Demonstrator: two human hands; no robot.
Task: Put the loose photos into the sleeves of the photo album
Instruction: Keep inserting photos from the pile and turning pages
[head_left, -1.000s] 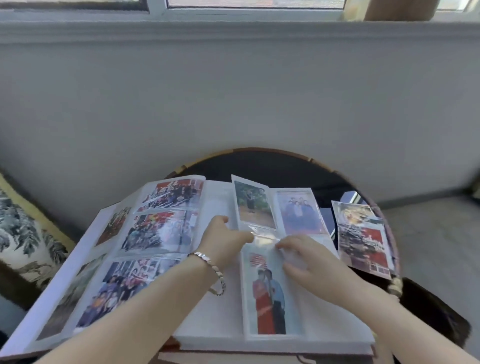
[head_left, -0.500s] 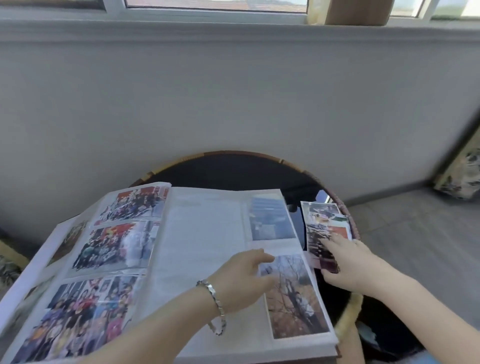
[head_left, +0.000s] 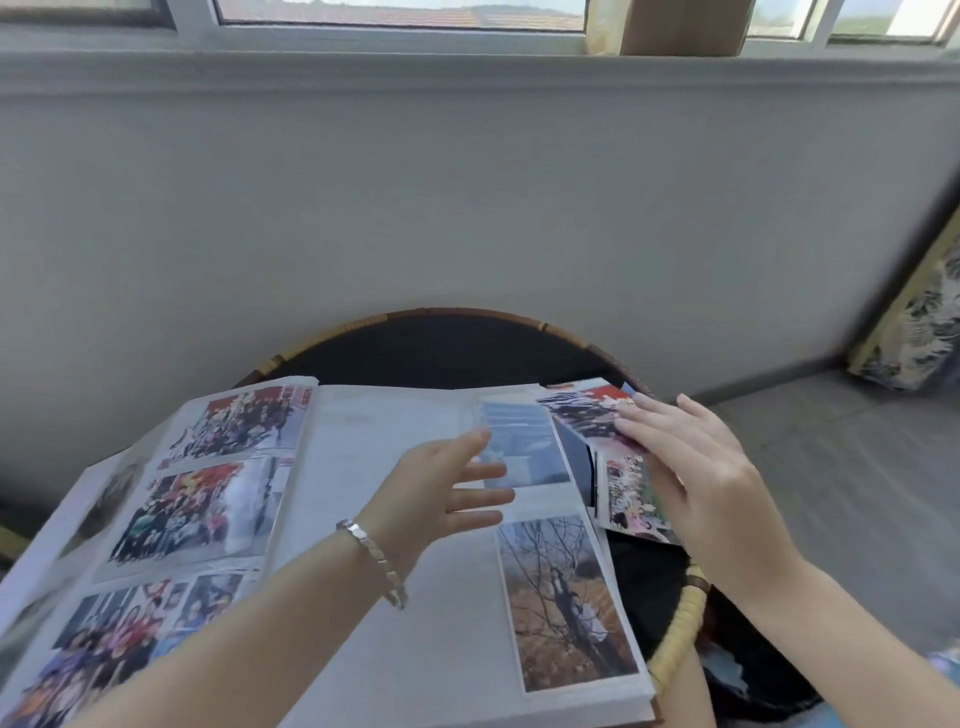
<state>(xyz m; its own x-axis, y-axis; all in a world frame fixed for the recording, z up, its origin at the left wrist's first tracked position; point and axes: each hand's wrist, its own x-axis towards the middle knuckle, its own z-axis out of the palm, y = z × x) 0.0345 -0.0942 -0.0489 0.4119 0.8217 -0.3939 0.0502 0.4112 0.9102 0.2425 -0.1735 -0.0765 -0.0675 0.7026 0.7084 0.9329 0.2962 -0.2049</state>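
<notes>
Loose photos (head_left: 587, 415) lie at the rt edge of the round dark surface (head_left: 441, 353), just beside the album (head_left: 374, 447) and right under my rt hand (head_left: 711, 478). One more print (head_left: 623, 499) sits just below the top one, partly hidden by my palm. My left hand (head_left: 436, 499) is well apart from them, over the album's rt page.

Album's open flat. Left page has 3 sleeves, all filled w/ group shots: top (head_left: 244, 421), mid (head_left: 197, 509), bottom (head_left: 104, 639). Rt page has a bluish photo (head_left: 524, 447) in the upper sleeve and a bare-tree photo (head_left: 566, 597) in the lower one.

Rt hand's fingers are straight and spread, laid on top of the loose photos. Left hand is released w/ fingers loosely extended and grips nothing; can't tell if it touches the page. Bracelet (head_left: 371, 556) on that wrist.
</notes>
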